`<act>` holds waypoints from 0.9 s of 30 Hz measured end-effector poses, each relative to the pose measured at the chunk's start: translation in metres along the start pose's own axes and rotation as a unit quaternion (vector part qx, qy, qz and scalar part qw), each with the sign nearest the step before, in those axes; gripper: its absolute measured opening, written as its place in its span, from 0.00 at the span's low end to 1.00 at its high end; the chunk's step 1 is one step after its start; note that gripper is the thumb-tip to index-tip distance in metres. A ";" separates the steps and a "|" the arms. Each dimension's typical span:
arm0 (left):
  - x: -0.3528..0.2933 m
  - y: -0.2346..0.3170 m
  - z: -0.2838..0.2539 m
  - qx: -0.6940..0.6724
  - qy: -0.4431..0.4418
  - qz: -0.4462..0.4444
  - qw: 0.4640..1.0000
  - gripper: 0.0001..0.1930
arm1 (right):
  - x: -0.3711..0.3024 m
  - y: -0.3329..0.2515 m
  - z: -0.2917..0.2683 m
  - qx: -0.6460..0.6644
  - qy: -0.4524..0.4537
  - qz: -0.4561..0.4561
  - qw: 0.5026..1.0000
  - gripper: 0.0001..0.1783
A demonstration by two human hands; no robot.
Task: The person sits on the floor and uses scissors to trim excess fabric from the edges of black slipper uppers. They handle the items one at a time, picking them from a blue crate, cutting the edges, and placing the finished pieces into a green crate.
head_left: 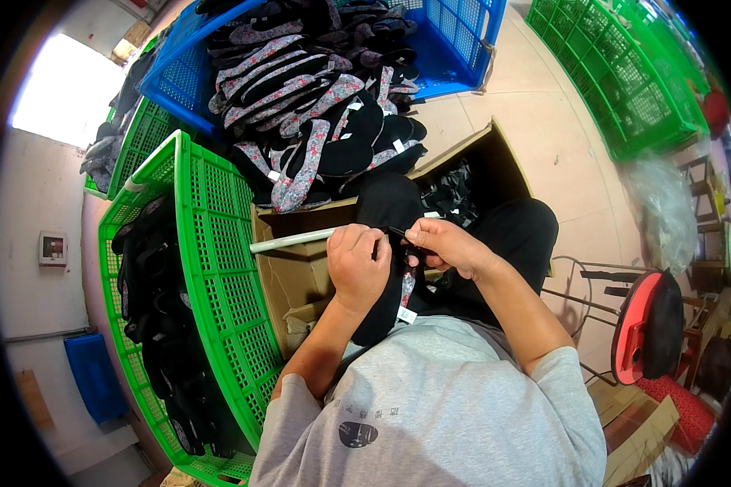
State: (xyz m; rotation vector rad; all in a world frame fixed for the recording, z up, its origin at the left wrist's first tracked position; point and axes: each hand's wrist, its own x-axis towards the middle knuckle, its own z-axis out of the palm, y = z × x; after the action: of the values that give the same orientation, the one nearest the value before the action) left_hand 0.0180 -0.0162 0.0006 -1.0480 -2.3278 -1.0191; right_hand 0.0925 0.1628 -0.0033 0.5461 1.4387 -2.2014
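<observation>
In front of my lap, my left hand [356, 266] and my right hand [448, 245] are close together, fingers closed in a pinch on a small dark strip of a black fabric piece. Its floral part [407, 286] hangs below my right fingers, with a white tag [406, 315] at the lower end. What exactly the fingertips grip is too small and dark to tell. A white rod [292, 240] runs from the green crate's edge to my left hand; whether the hand touches it, I cannot tell. Beyond my hands lies a heap of black and floral fabric pieces [309, 166].
The heap spills from a blue crate [456, 84]. At left, a green crate [219, 268] holds black pieces [158, 325]. An open cardboard box [499, 150] with dark pieces sits by my knees. Another green crate [613, 77] and a red-and-black round stool [638, 329] stand at right.
</observation>
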 end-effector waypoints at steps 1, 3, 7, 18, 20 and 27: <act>0.000 0.000 0.000 0.000 0.000 0.000 1.000 0.08 | 0.000 0.000 0.000 -0.003 -0.001 -0.001 1.000 0.13; 0.000 0.000 0.000 -0.001 0.001 -0.001 1.000 0.08 | 0.001 -0.001 0.000 -0.008 -0.004 0.000 1.000 0.12; 0.000 0.000 0.001 -0.004 0.003 0.000 1.000 0.08 | 0.002 -0.001 0.000 -0.015 0.000 0.006 1.000 0.12; -0.001 0.000 0.001 -0.006 -0.004 -0.003 1.000 0.08 | 0.005 0.001 0.001 -0.011 0.004 -0.004 1.000 0.11; -0.001 -0.001 0.002 -0.006 -0.003 -0.002 1.000 0.08 | 0.005 0.000 0.001 -0.015 0.003 -0.003 1.000 0.11; -0.001 -0.001 0.000 -0.007 -0.009 -0.004 1.000 0.08 | 0.003 -0.005 0.002 -0.021 0.002 0.003 1.000 0.10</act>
State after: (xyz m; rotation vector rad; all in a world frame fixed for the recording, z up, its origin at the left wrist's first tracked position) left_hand 0.0176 -0.0169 -0.0009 -1.0579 -2.3446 -1.0341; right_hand 0.0875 0.1619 -0.0004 0.5397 1.4807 -2.1611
